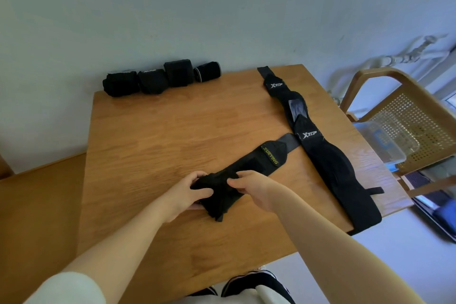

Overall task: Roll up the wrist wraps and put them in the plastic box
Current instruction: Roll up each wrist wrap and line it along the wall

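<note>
A black wrist wrap with a yellow XUEYING label (256, 163) lies near the middle of the wooden table (160, 136), its near end rolled into a thick bundle. My left hand (187, 192) and my right hand (249, 187) both grip that bundle from either side. Two long black XTEP wraps (328, 155) lie flat along the table's right side, one overlapping the other. Several rolled black wraps (160, 78) stand in a row at the far edge by the wall. The clear plastic box (389, 140) sits on a chair to the right.
A wooden chair with a woven cane back (417, 116) stands right of the table and holds the box. A lower wooden surface (37, 210) adjoins the table on the left. The wall runs just behind the rolled wraps.
</note>
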`<state>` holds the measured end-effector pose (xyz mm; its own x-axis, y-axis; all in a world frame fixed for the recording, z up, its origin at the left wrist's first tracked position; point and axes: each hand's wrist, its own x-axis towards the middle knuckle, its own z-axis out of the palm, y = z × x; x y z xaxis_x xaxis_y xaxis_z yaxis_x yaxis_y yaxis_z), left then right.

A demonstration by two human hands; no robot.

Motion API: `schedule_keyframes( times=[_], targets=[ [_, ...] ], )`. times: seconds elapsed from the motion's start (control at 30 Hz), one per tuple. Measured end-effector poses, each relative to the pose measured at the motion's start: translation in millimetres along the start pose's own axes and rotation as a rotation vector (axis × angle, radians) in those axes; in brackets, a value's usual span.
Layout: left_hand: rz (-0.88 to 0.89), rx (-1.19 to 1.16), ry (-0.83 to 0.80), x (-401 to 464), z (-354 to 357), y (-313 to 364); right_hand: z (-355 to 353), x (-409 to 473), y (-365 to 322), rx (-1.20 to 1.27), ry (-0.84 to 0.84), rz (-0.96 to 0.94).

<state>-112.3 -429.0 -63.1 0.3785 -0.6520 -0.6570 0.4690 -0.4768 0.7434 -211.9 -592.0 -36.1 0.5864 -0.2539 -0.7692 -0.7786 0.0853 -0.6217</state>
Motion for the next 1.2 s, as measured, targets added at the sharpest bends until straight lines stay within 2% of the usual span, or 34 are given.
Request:
schedule_keyframes(
  times=[0.07, 0.13, 0.3, 0.4, 0.47, 0.53, 0.57, 0.63, 0.73, 0.8, 0.9, 0.97, 1.03, 1.1, 1.2],
  targets=[
    [0.012, -0.011, -0.046, -2, -4, -2, 6, 2, -2, -0.139, 0.070, -0.004],
    [0.026, -0.022, -0.085, -6, -6, -2, 10, 4, -1, -0.199, 0.057, -0.025],
    [0.036, -0.066, -0.109, -15, -8, -12, 20, -3, 5, -0.226, -0.003, -0.046],
    [0.044, -0.110, -0.109, -19, -8, -21, 25, -5, 9, -0.216, 0.081, -0.044],
    [0.073, -0.167, -0.082, -20, -5, -23, 27, -3, 11, -0.158, 0.211, -0.023],
    [0.136, -0.212, -0.053, -19, -4, -18, 29, -2, 8, 0.005, 0.286, 0.066],
    [0.172, -0.223, -0.057, -18, -2, -13, 28, -2, 7, 0.124, 0.263, 0.131],
    [0.244, -0.212, -0.079, -20, 3, 0, 24, -4, 5, 0.406, 0.099, 0.212],
    [0.347, -0.138, -0.093, -22, 13, 22, 9, -12, -1, 0.763, -0.127, 0.088],
    [0.400, -0.032, -0.105, -22, 18, 35, -2, -20, -7, 0.828, -0.175, -0.035],
    [0.328, 0.074, -0.091, -18, 23, 47, -17, -26, -12, 0.688, -0.094, -0.261],
    [0.200, -0.027, -0.091, -17, 25, 50, -23, -29, -11, 0.589, -0.028, -0.393],
    [0.103, -0.225, -0.130, -19, 31, 53, -25, -30, -9, 0.472, 0.011, -0.482],
    [0.089, -0.311, -0.080, -18, 40, 57, -24, -32, -7, 0.377, 0.029, -0.538],
    [0.161, -0.242, 0.053, -15, 53, 62, -33, -34, -4, 0.344, 0.021, -0.561]
  ],
)
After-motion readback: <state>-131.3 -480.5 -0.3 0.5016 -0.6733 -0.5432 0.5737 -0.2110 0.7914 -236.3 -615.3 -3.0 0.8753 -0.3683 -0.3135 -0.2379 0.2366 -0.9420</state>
